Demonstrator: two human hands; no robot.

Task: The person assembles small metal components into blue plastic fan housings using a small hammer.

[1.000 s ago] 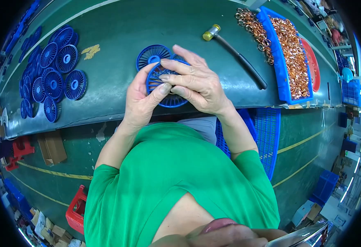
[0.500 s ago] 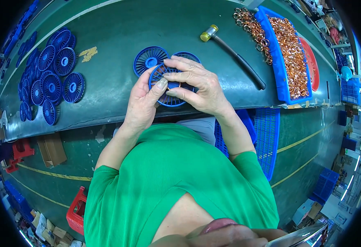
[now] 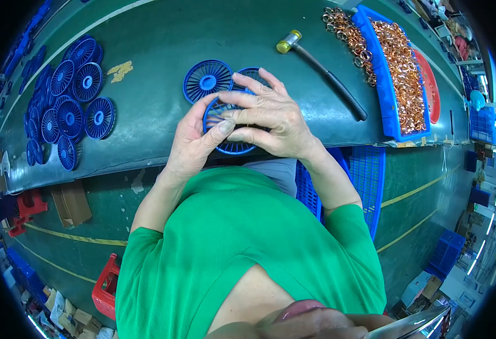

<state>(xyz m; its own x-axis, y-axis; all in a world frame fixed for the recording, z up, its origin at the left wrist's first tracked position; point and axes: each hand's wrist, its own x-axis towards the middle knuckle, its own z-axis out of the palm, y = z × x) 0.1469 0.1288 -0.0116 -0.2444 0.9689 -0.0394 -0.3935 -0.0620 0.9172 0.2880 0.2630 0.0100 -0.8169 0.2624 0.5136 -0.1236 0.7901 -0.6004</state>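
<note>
A round blue wheel (image 3: 235, 148), with thin spokes running out to a narrow rim, is held between the fingers of the left hand (image 3: 192, 134) and right hand (image 3: 279, 120). Its left rim sits in the crook of the left thumb and forefinger, with that thumb lying over its face. Its middle is hidden under the right fingers; its lower spokes show below both thumbs
</note>
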